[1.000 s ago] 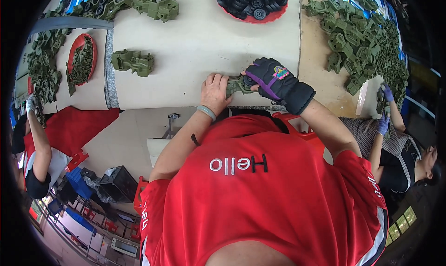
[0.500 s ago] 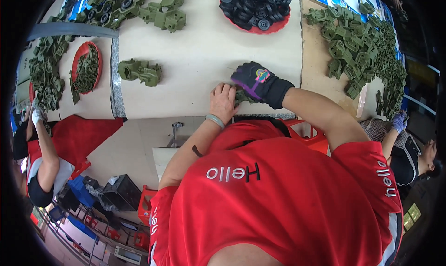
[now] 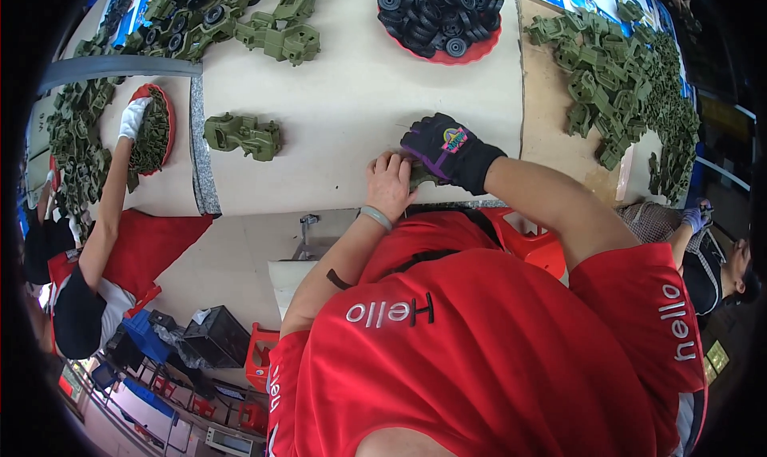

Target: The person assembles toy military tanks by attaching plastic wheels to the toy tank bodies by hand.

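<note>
At the table's near edge, my left hand (image 3: 389, 184), bare with a pale wristband, has its fingers closed on a green plastic toy part (image 3: 423, 173). My right hand (image 3: 447, 149), in a black and purple glove, is curled over the same part from the other side. Most of that part is hidden by the hands, so its exact kind is unclear. Off to the left on the pale table covering (image 3: 335, 137) lies a green toy vehicle body (image 3: 244, 136), apart from both hands.
A red bowl (image 3: 486, 49) of black toy wheels (image 3: 438, 13) stands ahead. Green vehicle parts (image 3: 615, 81) are heaped at the right, with more vehicle bodies (image 3: 280, 40) far left. At left, a co-worker's white-gloved hand (image 3: 134, 117) reaches into a red bowl (image 3: 170, 113) of small green parts.
The co-worker's white-gloved hand has come up to the bowl of small green parts. My hands stay together on the part; the whole view has shifted slightly.
</note>
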A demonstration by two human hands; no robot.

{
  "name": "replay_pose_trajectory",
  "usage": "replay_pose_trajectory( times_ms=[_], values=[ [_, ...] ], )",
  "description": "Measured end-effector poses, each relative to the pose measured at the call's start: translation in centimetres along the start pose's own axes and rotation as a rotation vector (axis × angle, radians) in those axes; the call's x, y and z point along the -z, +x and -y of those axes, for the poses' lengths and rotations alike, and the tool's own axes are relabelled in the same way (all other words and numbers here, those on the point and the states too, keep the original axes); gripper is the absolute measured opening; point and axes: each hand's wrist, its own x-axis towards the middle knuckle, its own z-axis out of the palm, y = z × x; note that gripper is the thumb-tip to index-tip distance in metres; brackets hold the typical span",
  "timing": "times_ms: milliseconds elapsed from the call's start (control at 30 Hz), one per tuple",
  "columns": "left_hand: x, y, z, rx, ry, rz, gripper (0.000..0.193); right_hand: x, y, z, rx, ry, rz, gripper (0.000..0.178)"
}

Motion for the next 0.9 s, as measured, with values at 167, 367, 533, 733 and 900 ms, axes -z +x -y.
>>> replay_pose_trajectory(
  times_ms=[167,367,533,733,900],
  values=[
    [1.7,1.2,0.3,0.042,-0.074,0.133,0.076,-0.2,-1.3,0.3,-0.117,0.076,-0.072,0.024],
    [4.2,5.2,3.7,-0.073,0.399,-0.157,0.088,1.0,-2.7,-1.3,-0.276,0.275,-0.1,0.024],
    [5.3,5.3,3.7,0.313,-0.212,-0.213,0.098,8.0,5.1,-7.2,-0.286,-0.145,-0.451,0.025],
    [-0.6,2.2,-1.7,0.791,-0.946,-0.284,0.113,8.4,8.9,-8.5,-0.395,-0.35,-0.223,0.036],
    [-1.0,1.9,-5.3,0.608,-0.743,-0.255,0.126,7.4,8.5,-9.2,-0.296,-0.341,-0.296,0.033]
  ],
)
